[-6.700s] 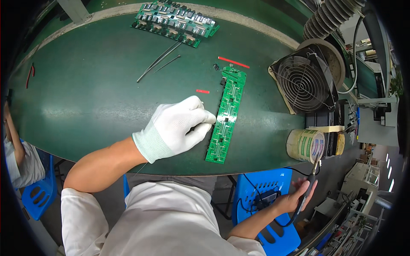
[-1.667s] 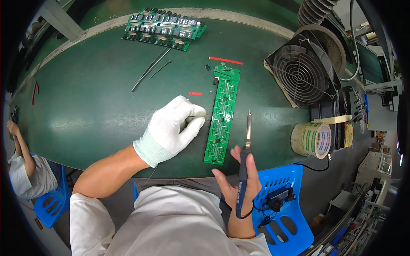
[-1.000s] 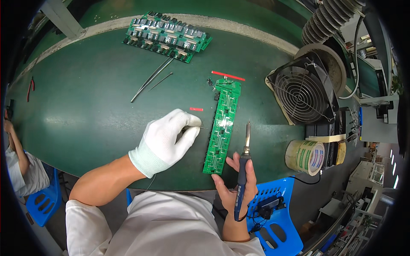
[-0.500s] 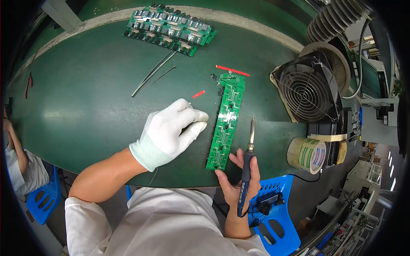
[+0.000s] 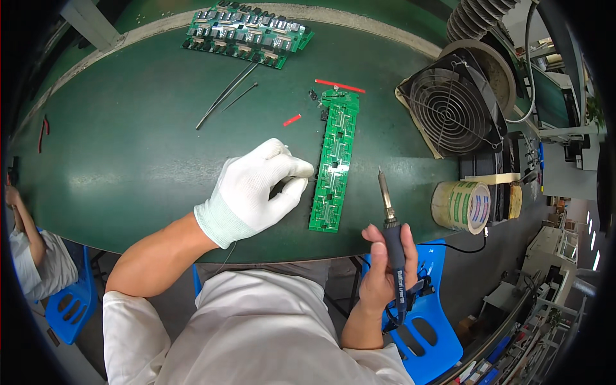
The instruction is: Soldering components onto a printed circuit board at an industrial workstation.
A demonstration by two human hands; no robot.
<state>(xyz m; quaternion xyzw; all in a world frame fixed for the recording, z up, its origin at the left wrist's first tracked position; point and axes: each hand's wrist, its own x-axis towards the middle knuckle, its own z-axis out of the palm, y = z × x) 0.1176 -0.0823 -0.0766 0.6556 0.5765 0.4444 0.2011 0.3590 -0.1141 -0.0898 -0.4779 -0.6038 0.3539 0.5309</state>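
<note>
My left hand (image 5: 260, 186), in a white knit glove, is closed in a pinch just left of a long green circuit board (image 5: 334, 173). A thin strand of solder wire (image 5: 229, 254) trails from under the glove's cuff; the part within the fingers is hidden. My bare right hand (image 5: 383, 269) grips a soldering iron (image 5: 399, 256) by its dark handle, bare metal tip pointing up and away, apart from the board. The board lies lengthwise on the green table, solder side up.
Several stacked circuit boards (image 5: 247, 35) lie at the back, with cable ties (image 5: 226, 96) beside them. Red strips (image 5: 340, 86) lie near the board's far end. On the right stand a black fan (image 5: 447, 114) and a tape roll (image 5: 462, 205). Another person (image 5: 38, 263) sits far left.
My right hand has moved away from the board's near end, to the right, with the iron. The board lies slightly farther away and straighter in view. My left hand keeps its pinch.
</note>
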